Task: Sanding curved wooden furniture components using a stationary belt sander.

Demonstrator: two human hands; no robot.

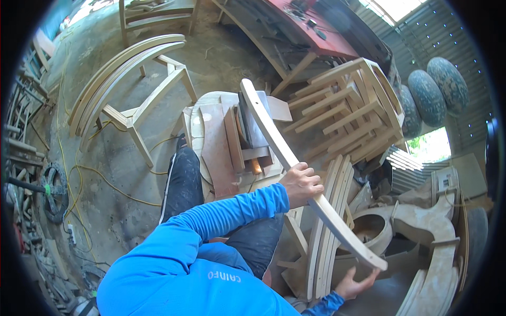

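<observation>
A long, curved pale wooden slat (279,145) runs slantwise in front of me, from the bench in the middle to the lower right. My left hand (302,184) is closed around it a little below its middle. By the slat's lower end is my right hand (356,284), fingers apart and bent; I cannot tell whether a fingertip touches the wood. The slat's far end lies over or against a wood-sided fixture with a grey flat face (257,118) on the low bench (215,142). Contact there is unclear.
Several similar curved slats (328,231) stand beside my right leg. Curved wooden frames (153,100) stand on the left, and stacked wooden frames (363,110) at the right. A yellow cable (113,189) crosses the floor. A red-topped table (321,26) stands at the back.
</observation>
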